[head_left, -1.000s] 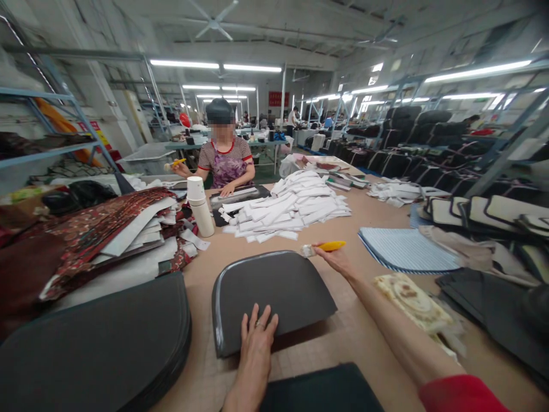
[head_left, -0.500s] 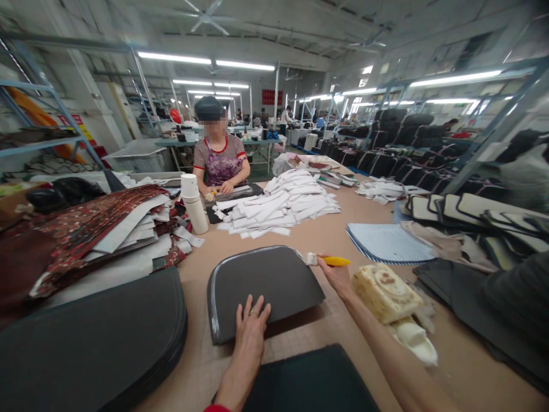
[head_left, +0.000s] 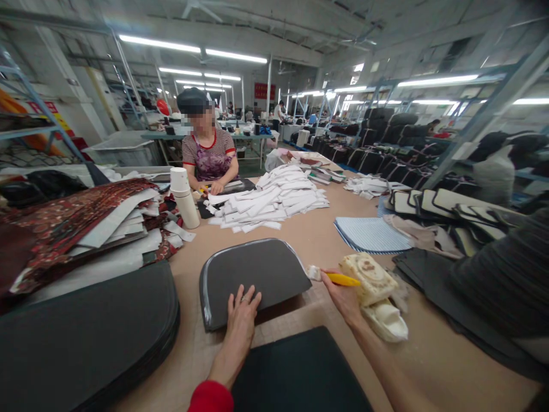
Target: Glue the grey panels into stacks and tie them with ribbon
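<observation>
A dark grey panel with rounded far corners lies in front of me, apparently on top of others. Whitish glue-like stuff lines its left and far edges. My left hand rests flat on its near part, fingers spread. In my right hand is a brush with a yellow handle; its white, caked bristles are at the panel's right corner. Just right of that hand stands a crusted cream-coloured container, with a whitish lump beside it.
Dark panels are stacked at left, and another dark panel lies close to me. White strips are heaped mid-table. Across from me a co-worker handles something. A white bottle, patterned fabric and striped cloth lie around.
My right hand has drawn the brush along the panel's right edge, from the far corner toward the near right corner. My left hand stays on the panel. The whole view has shifted slightly.
</observation>
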A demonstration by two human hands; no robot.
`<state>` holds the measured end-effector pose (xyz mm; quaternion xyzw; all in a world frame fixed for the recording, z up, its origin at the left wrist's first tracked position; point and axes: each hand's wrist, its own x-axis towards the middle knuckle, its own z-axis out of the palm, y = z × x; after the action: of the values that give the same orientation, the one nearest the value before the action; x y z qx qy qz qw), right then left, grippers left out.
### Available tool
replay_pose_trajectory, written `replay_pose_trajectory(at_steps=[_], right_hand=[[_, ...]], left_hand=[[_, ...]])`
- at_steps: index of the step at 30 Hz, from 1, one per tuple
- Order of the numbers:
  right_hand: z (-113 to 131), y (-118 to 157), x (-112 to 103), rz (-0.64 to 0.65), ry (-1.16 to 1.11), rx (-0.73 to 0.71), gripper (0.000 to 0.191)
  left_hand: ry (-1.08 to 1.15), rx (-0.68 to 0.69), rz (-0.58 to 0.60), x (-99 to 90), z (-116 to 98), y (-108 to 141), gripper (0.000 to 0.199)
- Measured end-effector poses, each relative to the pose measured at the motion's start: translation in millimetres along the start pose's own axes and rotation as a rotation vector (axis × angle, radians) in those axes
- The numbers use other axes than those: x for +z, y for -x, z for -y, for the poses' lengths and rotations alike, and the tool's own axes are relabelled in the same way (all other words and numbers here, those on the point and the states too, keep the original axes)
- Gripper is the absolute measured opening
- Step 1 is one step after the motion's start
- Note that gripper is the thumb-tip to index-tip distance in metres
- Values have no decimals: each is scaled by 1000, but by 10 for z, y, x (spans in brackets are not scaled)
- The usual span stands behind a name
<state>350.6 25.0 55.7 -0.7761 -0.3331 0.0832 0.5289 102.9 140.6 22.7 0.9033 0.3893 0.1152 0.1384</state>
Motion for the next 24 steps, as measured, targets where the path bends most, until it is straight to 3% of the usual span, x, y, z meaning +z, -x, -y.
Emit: replay_pose_trajectory(at_steps=[6,10,13,16,20,24], right_hand=[[128,582,-333,-31,61,42,33],[460,782,-387,-139,33,37,35],[699,855,-103,-22,-203,119,38],[881,1007,374,149,-439,199,37],[1050,1279,945,331,-482,256,38],[1086,1440,1226,429,-479,247,40]], left_hand=[[69,-8,-29,-111,-73,15,40],[378,-55,-112,-453,217,6,36],[517,-142,-85,-722,562,74,41],[549,-185,-22,-854,757,194,45],[589,-183,30,-841,775,270,49],[594,-194,57,-774,789,252,52]])
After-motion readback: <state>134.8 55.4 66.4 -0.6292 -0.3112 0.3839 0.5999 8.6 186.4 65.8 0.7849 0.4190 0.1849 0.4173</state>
